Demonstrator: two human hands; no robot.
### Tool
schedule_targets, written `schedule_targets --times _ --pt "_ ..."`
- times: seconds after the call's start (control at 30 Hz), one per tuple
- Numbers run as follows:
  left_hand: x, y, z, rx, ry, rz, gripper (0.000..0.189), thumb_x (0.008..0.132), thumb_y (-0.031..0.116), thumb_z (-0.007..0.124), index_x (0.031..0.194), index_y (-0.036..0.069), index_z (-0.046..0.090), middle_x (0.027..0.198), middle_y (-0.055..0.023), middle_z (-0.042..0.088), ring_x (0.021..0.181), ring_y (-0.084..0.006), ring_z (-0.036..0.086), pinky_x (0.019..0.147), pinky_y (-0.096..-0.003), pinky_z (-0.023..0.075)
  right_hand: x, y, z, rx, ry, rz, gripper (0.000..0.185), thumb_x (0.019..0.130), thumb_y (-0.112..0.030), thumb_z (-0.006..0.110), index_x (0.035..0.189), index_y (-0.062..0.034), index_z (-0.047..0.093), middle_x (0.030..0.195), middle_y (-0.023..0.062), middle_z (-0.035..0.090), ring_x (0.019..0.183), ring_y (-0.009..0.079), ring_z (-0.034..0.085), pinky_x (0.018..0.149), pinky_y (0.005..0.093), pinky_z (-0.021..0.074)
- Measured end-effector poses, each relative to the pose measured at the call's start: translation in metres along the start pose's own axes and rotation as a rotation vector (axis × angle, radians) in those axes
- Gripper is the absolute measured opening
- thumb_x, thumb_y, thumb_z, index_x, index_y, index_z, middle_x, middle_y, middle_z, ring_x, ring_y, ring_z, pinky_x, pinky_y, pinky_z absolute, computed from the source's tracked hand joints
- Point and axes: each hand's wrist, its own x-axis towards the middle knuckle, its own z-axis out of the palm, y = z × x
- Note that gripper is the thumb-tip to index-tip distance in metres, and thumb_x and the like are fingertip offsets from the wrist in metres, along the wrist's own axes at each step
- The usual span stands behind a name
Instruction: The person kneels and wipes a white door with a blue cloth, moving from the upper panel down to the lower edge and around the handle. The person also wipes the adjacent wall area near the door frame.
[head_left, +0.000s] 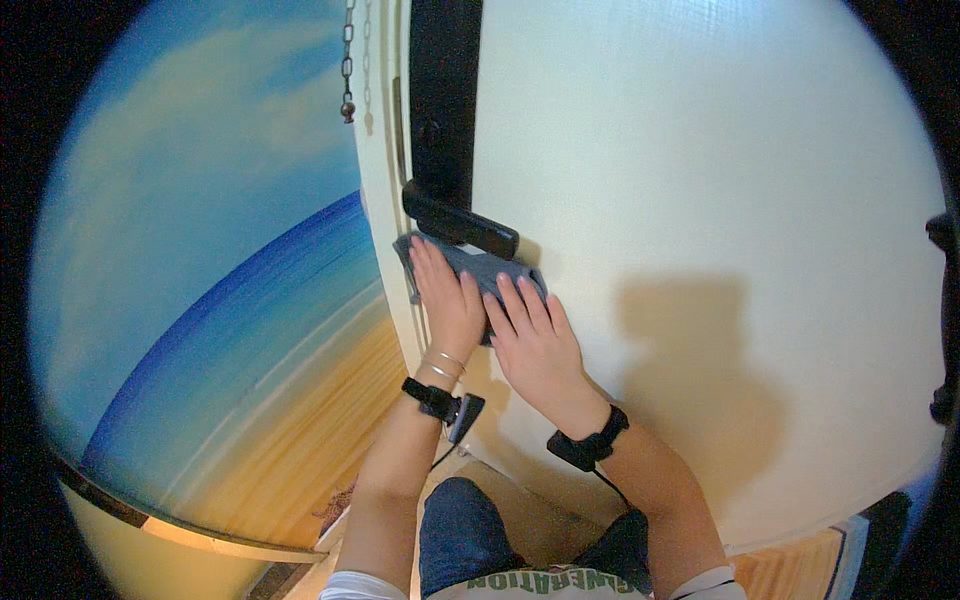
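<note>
A folded grey cloth (491, 273) lies against the white door (675, 225), just under its black lever handle (461, 223). My left hand (450, 300) presses the cloth's left part with the fingers stretched out, close to the door's edge. To the right, my right hand (536, 337) lies flat with spread fingers over the cloth's lower right part. Both palms face the door, so much of the cloth is hidden beneath them. Above the handle runs a long black lock plate (442, 97). A small pale patch shows between handle and cloth.
Left of the cream door frame (382, 217) is a wall painted as a beach and sea (247, 285). A metal chain (347, 60) hangs beside the frame. Black straps with devices (589, 442) sit on both wrists, their cables trailing. Black hardware (941, 315) lines the far right.
</note>
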Motion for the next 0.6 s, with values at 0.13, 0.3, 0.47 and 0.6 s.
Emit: schedule_targets --times 0.13,0.3,0.47,0.6 --pt "-0.010 0.024 0.013 0.040 -0.153 0.002 0.082 0.083 0.019 0.056 0.145 -0.017 0.016 0.155 -0.0348 0.005 0.144 -0.0501 0.003 0.117 -0.0546 0.0028 -0.011 0.006 -0.010 -0.126 -0.113 0.056 0.056 0.084 -0.035 0.060 0.138 -0.0243 0.052 0.144 0.0102 0.046 0.124 0.0284 0.045 0.097 0.0451 0.0366" --pt "0.000 0.100 0.019 -0.043 -0.069 0.362 0.078 0.079 0.027 0.064 0.142 -0.009 0.035 0.154 -0.0311 0.020 0.141 -0.0522 0.017 0.108 -0.0696 0.0100 -0.043 0.037 -0.063 -0.256 -0.097 0.308 0.058 0.085 -0.043 0.063 0.140 -0.0301 0.049 0.147 0.0148 0.040 0.128 0.0390 0.040 0.095 0.0578 0.0368" --pt "0.024 0.163 0.023 -0.026 0.037 0.499 0.070 0.083 0.028 0.064 0.143 0.002 0.040 0.154 -0.0255 0.026 0.138 -0.0513 0.024 0.103 -0.0742 0.0133 -0.037 0.066 -0.104 -0.408 0.055 0.497 0.054 0.089 -0.038 0.058 0.138 -0.0190 0.050 0.148 0.0256 0.035 0.132 0.0522 0.034 0.100 0.0683 0.0305" --pt "-0.011 0.158 0.023 -0.035 -0.054 0.504 0.073 0.082 0.033 0.067 0.142 0.001 0.041 0.153 -0.0265 0.026 0.138 -0.0502 0.024 0.103 -0.0733 0.0144 -0.057 0.055 -0.097 -0.329 0.143 0.494 0.060 0.087 -0.038 0.060 0.135 -0.0040 0.049 0.145 0.0289 0.037 0.131 0.0547 0.033 0.103 0.0652 0.0314"
